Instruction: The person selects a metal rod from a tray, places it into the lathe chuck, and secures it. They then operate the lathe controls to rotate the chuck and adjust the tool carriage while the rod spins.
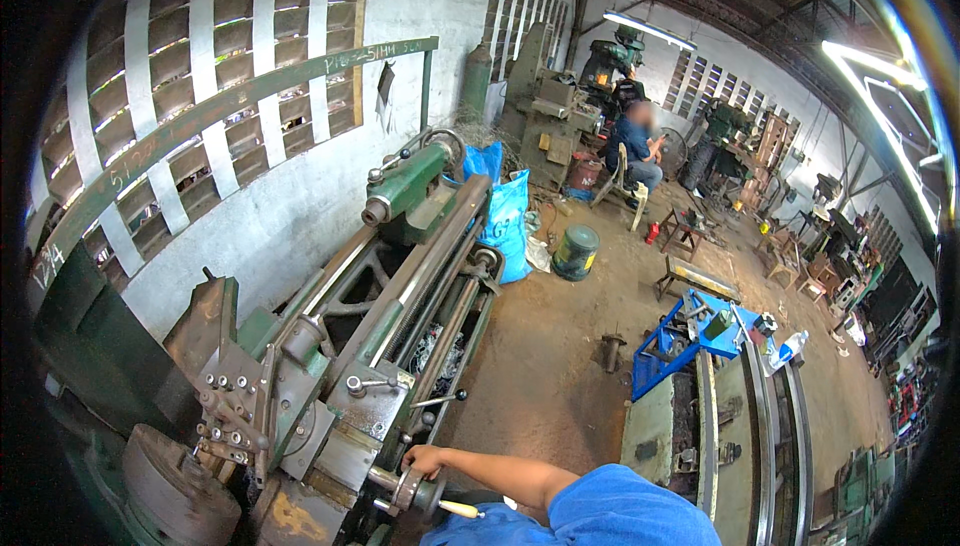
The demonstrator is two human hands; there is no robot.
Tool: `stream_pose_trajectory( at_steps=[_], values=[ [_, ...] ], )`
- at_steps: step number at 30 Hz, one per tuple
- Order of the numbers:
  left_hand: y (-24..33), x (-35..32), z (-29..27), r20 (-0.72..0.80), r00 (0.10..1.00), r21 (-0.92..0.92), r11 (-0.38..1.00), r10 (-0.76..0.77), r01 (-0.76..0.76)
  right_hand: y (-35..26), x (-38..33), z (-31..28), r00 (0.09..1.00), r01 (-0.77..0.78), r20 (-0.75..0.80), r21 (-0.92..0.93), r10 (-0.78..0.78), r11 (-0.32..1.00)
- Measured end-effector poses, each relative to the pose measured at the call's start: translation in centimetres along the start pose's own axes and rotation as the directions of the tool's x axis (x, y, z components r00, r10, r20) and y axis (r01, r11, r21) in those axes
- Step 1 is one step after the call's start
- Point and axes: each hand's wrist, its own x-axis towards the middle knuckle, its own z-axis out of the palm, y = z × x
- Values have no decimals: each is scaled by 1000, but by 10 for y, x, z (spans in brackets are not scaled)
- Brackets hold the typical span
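Observation:
My right arm, in a blue sleeve, reaches across the bottom of the view to the green and grey metal lathe [400,311]. At the end of it, my right hand [424,460] is closed over the upper rim of the carriage handwheel [410,494]. A pale crank handle [461,510] sticks out from that wheel, with no fingers on it. Behind the wheel are the tool post [232,414] and the round chuck [178,491]. The green tailstock [415,191] sits at the bed's far end. My left hand is out of view.
Blue sacks [508,226] and a dark bucket [576,252] stand past the lathe's far end. Right of me is another machine bed [706,436] beside a blue rack [665,351] holding tools. A person [634,141] sits on a chair farther back.

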Motion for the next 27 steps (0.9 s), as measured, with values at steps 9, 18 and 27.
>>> stream_pose_trajectory(
  at_steps=[9, 18, 27],
  values=[
    [-17, -2, -1, 50, 998, -38, 999, 28, -26, 9, 1, -3, 996, 46, 71, 125, -55, 991],
    [-27, -8, 8, -18, 999, 18, 999, -43, 43, 28, 7, -9, 973, 139, 149, 244, -179, 960],
    [34, 3, -22, 66, 995, -92, 992, -75, 81, 33, -17, -39, 990, -113, 14, 695, 144, 710]
  ],
)
